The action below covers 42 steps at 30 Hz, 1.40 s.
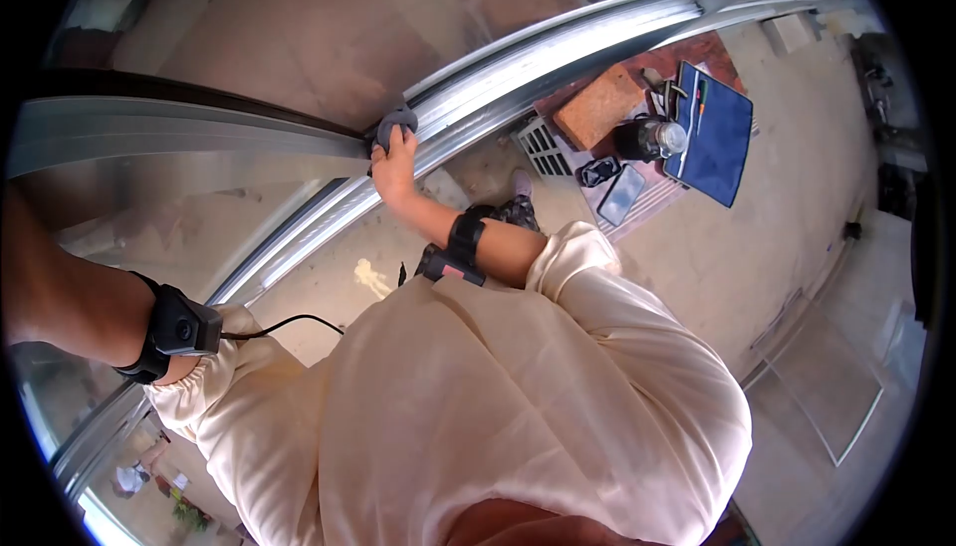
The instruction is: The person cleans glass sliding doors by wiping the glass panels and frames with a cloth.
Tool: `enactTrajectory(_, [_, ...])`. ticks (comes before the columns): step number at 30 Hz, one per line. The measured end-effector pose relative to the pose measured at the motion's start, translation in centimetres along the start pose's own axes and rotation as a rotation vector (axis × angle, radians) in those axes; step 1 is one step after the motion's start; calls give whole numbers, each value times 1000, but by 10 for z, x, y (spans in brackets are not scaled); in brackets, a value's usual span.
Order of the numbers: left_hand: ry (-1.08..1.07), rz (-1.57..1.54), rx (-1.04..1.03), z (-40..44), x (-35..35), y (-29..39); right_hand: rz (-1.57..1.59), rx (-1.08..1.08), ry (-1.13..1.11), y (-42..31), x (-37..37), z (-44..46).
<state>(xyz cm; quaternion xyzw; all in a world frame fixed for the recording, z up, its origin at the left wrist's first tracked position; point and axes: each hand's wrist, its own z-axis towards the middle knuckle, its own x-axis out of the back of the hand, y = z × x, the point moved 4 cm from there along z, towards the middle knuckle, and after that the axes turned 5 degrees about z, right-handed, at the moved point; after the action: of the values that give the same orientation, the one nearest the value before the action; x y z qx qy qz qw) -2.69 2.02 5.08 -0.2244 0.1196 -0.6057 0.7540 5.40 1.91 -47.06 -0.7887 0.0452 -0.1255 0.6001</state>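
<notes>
My right hand [395, 165] is closed around a dark grey cloth [396, 122]. It presses the cloth where the end of a grey metal frame bar [209, 128] meets a shiny metal window track [558, 53]. Part of the cloth is hidden under the fingers. Glass lies on both sides of the bar. At the left edge my left forearm [70, 312] reaches out of the picture, so the left hand does not show. Black straps with small devices sit on both arms, and a thin black cable [299, 318] runs from the left one.
Beyond the track, a low stand holds an orange-brown brick [599, 108], a dark jar with a clear lid [652, 138], a phone [621, 195], a small black item [598, 170] and a blue folder [725, 137]. A white slotted grate [544, 146] stands beside it.
</notes>
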Motion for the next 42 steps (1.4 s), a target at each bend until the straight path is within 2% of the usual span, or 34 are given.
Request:
enactTrajectory(1, [16, -42, -111, 2, 1, -1, 105, -82, -167, 4, 9, 4])
enactTrajectory(2, [20, -85, -138, 3, 3, 1, 209, -154, -329, -7, 27, 12])
enactTrajectory(3, [22, -129, -166, 4, 5, 3, 328, -432, -632, -14, 44, 19])
enactTrajectory(4, [46, -120, -172, 3, 9, 2, 199, -328, -742, -26, 66, 32])
enactTrajectory(6, [67, -41, -143, -10, 14, -17, 558, -527, -637, -39, 120, 70])
enactTrajectory(8, [67, 40, -120, -27, 10, -37, 833, -518, -397, -78, 209, 120])
enactTrajectory(9, [66, 78, -103, -36, 8, -47, 1018, -552, -296, -70, 257, 161])
enactTrajectory(10, [61, 112, -89, -42, 6, -57, 1033, -282, -84, -81, 309, 196])
enactTrajectory(11, [56, 144, -74, -48, 7, -65, 1057, -84, 238, -85, 358, 236])
enactTrajectory(12, [51, 173, -67, -51, 11, -74, 929, -34, 336, -83, 405, 270])
enactTrajectory(13, [47, 196, -60, -52, 13, -78, 864, 168, 596, -71, 443, 316])
enactTrajectory(14, [53, 213, -41, -54, 19, -81, 698, 125, 662, -79, 466, 343])
enactTrajectory(15, [49, 229, -33, -57, 22, -84, 688, 136, 641, -55, 489, 388])
enactTrajectory(16, [42, 240, -16, -61, 27, -87, 652, -4, 653, -38, 500, 423])
enactTrajectory(17, [38, 249, -2, -66, 32, -90, 729, -133, 645, -37, 494, 436])
enactTrajectory(18, [28, 245, 25, -70, 37, -92, 652, -206, 599, -37, 485, 440])
enactTrajectory(19, [16, 232, 60, -74, 36, -93, 537, -97, 537, -15, 479, 462])
enactTrajectory(20, [4, 219, 91, -78, 38, -95, 318, 20, 671, -5, 473, 468])
enactTrajectory(21, [-9, 202, 125, -84, 38, -97, 195, -51, 679, -18, 460, 449])
enactTrajectory(22, [-15, 188, 160, -87, 39, -96, -72, 41, 770, 40, 467, 488])
enactTrajectory(25, [-6, 142, 216, -77, 40, -82, -27, 33, 618, 33, 414, 430])
enactTrajectory(27, [21, 103, 170, -54, 30, -57, -4, -19, 519, 39, 369, 391])
enactTrajectory(28, [35, 77, 142, -40, 28, -43, 15, 36, 473, 37, 346, 373])
enactTrajectory(31, [38, -108, 123, -15, 15, 5, -94, 134, 413, 28, 273, 288])
enactTrajectory(32, [82, -249, 139, -14, 14, 7, -308, 153, 355, 9, 246, 247])
enactTrajectory(34, [166, -415, 107, -19, 16, 1, -121, 161, 267, 31, 191, 199])
enactTrajectory(35, [200, -438, 64, -24, 21, -7, -262, 148, 212, 18, 165, 164])
enactTrajectory(36, [172, -436, 86, -34, 33, -10, -92, 132, 146, 37, 139, 151])
enactTrajectory(38, [125, -451, 123, -55, 62, -2, 18, 80, -6, 55, 103, 129])
enactTrajectory(40, [72, -503, 143, -81, 83, 3, 409, -443, -220, -5, 104, 80])
enactTrajectory(41, [41, -546, 151, -96, 96, 4, 673, -581, -361, -2, 104, 76])
enactTrajectory(42, [2, -623, 160, -121, 108, -1, 692, -489, -340, -37, 111, 50])
